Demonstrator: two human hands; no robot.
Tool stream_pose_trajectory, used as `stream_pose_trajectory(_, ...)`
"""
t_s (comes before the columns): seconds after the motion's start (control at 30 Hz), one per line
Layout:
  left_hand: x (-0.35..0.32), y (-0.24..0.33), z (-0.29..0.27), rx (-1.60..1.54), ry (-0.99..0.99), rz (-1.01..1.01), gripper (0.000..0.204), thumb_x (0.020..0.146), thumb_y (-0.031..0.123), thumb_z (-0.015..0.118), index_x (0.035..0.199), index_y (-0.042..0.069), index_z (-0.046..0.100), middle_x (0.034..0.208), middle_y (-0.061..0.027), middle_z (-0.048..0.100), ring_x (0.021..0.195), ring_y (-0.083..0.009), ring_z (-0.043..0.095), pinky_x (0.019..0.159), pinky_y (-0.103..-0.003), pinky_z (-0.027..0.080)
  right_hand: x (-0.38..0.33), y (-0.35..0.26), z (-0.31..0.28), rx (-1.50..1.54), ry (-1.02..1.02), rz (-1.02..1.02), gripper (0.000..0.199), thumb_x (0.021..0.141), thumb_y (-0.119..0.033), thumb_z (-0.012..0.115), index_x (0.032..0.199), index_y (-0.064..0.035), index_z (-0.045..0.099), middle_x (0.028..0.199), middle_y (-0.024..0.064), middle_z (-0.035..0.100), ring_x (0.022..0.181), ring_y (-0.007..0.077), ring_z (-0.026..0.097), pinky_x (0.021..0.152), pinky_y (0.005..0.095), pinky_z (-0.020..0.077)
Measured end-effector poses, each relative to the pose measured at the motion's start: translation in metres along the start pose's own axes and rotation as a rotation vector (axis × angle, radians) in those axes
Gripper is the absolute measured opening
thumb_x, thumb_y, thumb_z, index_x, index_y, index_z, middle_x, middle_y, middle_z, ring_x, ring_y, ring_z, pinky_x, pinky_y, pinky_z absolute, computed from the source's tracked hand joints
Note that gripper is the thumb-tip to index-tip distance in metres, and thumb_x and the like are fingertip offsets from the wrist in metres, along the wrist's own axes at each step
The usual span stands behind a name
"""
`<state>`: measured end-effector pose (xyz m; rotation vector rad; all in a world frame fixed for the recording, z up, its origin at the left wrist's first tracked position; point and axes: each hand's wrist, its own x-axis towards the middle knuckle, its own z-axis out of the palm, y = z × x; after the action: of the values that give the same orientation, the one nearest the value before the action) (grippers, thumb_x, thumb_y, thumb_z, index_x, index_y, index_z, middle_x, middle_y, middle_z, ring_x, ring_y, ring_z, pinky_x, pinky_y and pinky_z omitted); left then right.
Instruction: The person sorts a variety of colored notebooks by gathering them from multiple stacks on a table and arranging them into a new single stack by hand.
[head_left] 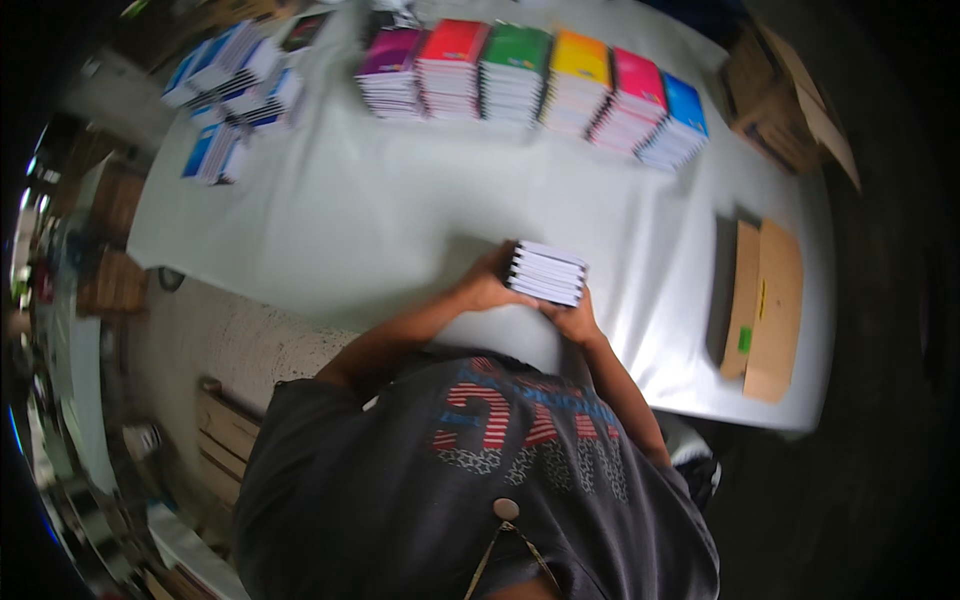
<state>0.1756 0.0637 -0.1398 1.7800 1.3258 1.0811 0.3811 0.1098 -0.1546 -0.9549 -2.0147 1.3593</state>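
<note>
Between my two hands is a small stack of spiral-bound notebooks [547,275], its white page edges facing up and dark binding at the left. My left hand [488,281] grips the stack's left side, and my right hand [574,316] closes on its lower right corner. The stack is close to my body, over the near part of the table. Farther off stands a row of notebook piles with purple [390,50], red [453,42], green [516,48], yellow [580,58], pink [637,80] and blue [686,104] covers.
A pale sheet covers the table [400,200]. Blue-and-white notebook stacks [235,85] lie at the far left. An open cardboard box [770,100] is at the far right, and a folded cardboard piece [768,310] rests at the right edge. Wooden crates [110,280] stand left of the table.
</note>
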Motion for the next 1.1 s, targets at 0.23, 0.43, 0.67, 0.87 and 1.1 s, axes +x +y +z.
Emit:
stream_pose_trajectory(0.23,-0.061,0.060,-0.046,-0.171,0.111,-0.164,0.085,0.060,0.035,0.086,0.123,-0.001,0.041,0.118,-0.0188,0.053,0.113,-0.0282,0.052,0.094,-0.038,0.042,-0.006,-0.091,0.021,0.358,-0.215,0.085,0.057,0.070,-0.001,0.077,0.120,-0.0006,0.050,0.114,0.0088,0.058,0.105,0.0195,0.056,0.091,0.0333,0.0474)
stream_pose_trajectory(0.43,-0.108,0.073,-0.086,-0.483,0.192,-0.324,0.080,0.071,0.022,0.080,0.130,-0.002,0.032,0.121,-0.0141,0.047,0.118,-0.0216,0.044,0.101,-0.037,0.034,0.027,-0.148,0.052,0.591,-0.420,0.152,0.055,0.072,0.005,0.074,0.121,-0.0006,0.048,0.106,0.0074,0.060,0.097,0.0165,0.060,0.080,0.0300,0.0528)
stream_pose_trajectory(0.67,-0.126,0.071,-0.130,-0.525,0.448,-0.391,0.072,0.074,0.029,0.077,0.126,-0.004,0.038,0.112,-0.0130,0.054,0.103,-0.0191,0.053,0.087,-0.034,0.045,0.098,-0.195,0.087,0.402,-0.692,0.146,0.077,0.071,-0.019,0.080,0.131,0.0019,0.036,0.111,0.0109,0.058,0.098,0.0190,0.058,0.076,0.0284,0.0510)
stream_pose_trajectory(0.87,-0.149,0.063,-0.249,-0.850,0.884,-0.452,0.054,0.076,0.034,0.071,0.116,0.004,0.052,0.105,-0.0083,0.060,0.093,-0.0168,0.058,0.070,-0.030,0.052,0.121,-0.301,0.117,-0.037,0.113,-0.633,0.089,0.074,-0.029,0.076,0.138,0.0068,0.025,0.143,0.0237,0.029,0.134,0.0300,0.030,0.109,0.0386,0.0251)
stream_pose_trajectory(1.1,-0.115,-0.008,-0.447,-0.845,1.325,-0.424,0.050,0.072,0.037,0.072,0.107,0.006,0.056,0.101,-0.0056,0.060,0.087,-0.0158,0.059,0.068,-0.028,0.051,0.079,-0.424,0.119,-0.076,0.321,-1.567,0.083,0.075,-0.029,0.075,0.134,0.0054,0.027,0.139,0.0221,0.032,0.132,0.0299,0.032,0.108,0.0391,0.0259)
